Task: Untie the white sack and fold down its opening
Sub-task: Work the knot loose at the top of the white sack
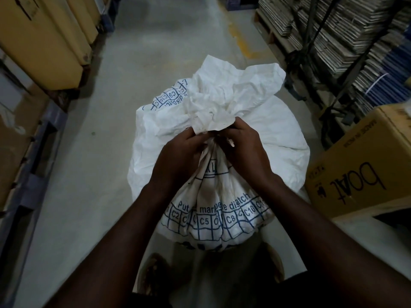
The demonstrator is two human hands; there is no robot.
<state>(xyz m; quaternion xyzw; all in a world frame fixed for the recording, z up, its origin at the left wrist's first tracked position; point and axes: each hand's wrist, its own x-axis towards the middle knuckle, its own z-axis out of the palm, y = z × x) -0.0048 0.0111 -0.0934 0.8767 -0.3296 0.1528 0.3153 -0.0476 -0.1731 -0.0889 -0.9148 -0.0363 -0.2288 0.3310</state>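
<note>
A pale concrete floor (pixel 84 174) is running up the middle of a dim storeroom aisle, with tan cartons (pixel 44 41) leaning along the left and stacks of flattened cardboard (pixel 333 41) filling the racks on the right. A brown box (pixel 360 165) marked "boat" is sitting at the right, just beside the sack.

The sack (pixel 278 134) is standing on the floor in the middle of the aisle, directly in front of the person, bulging wide at its body. Its long axis is running upright, with the gathered neck pointing up toward the camera and the loose, crumpled mouth (pixel 233 92) flaring away above the hands. Blue grid printing with codes such as C5 and C8 is showing on the near side.

Both hands are meeting at the neck. The left hand (pixel 178 156) is closing its grip around the bunched fabric from the left. The right hand (pixel 246 152) is curling its fingers in on the same knot from the right, pinching the cloth there.
</note>
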